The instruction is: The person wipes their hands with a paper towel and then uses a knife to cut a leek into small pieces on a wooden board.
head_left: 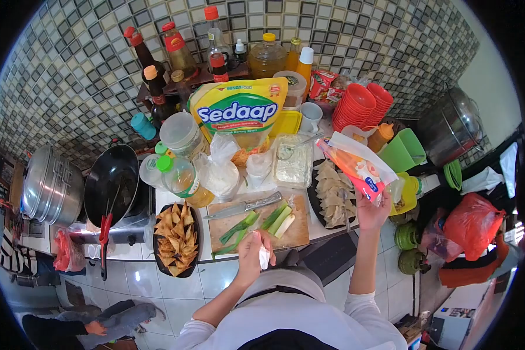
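Note:
My right hand (373,211) grips the lower end of an orange and white packet (359,166), held up over the right side of the counter. In my left hand (252,254) is a small white piece (264,257), closed between the fingers in front of the cutting board. On the wooden cutting board (300,233) lie green leeks (239,228) and a knife (245,205). Left of the board, a black plate (193,256) holds folded golden pastries (175,236). Pale wrappers (334,195) lie on a dark plate beside the packet.
A black wok (111,181) sits on the stove at left, near a steel pot (52,186). Behind the board stand a yellow Sedaap pouch (239,111), an oil bottle (184,181) and a white tray (293,166). Another person's legs (122,321) show lower left.

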Tool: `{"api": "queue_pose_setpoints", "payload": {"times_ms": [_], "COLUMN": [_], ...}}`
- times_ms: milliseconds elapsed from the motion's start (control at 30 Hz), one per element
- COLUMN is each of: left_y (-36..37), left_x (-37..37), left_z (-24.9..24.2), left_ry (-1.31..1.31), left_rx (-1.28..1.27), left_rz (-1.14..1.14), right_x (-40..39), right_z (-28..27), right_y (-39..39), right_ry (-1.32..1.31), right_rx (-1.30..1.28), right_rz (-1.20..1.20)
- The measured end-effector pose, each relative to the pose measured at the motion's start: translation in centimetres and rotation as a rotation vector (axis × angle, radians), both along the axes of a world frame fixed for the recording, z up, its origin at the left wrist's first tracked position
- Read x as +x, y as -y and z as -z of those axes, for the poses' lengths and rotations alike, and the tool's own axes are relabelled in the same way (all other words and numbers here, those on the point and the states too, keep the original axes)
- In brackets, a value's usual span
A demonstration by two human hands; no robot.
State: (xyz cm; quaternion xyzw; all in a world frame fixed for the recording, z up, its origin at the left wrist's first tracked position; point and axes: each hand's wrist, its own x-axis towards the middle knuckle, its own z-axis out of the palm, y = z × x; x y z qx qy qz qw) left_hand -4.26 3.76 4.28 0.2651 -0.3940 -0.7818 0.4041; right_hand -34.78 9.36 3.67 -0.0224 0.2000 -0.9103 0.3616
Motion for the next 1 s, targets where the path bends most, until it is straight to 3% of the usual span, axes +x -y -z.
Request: {"api": "queue_pose_setpoints", "payload": {"times_ms": [167,600,733,800,1000], "left_y": [0.0,0.1,0.1,0.2,0.1], "left_x": [0.5,1.5,1.7,1.9,2.1], "left_z": [-0.1,-0.1,0.0,0.0,0.1], "left_ry": [-0.019,-0.024,-0.020,-0.016,0.001], "left_rx": [-0.010,-0.013,0.004,-0.017,0.004], "left_rz": [-0.012,0.029,0.025,0.042,0.024], "right_x": [-0.3,0.3,-1.3,-2.1,-6.1], "right_z": [1.5,-0.7,-3.7,-5.7,-7.1], "right_y": [-0.2,2.6,6.7,9.9,19.8], "right_ry": [0.015,0.005,-0.036,-0.115,-0.182], "right_rx": [-0.070,-0.234,-0.260,-0.066,-0.138], "right_rz": [-0.078,-0.244,-0.223,-0.065,-0.208]}}
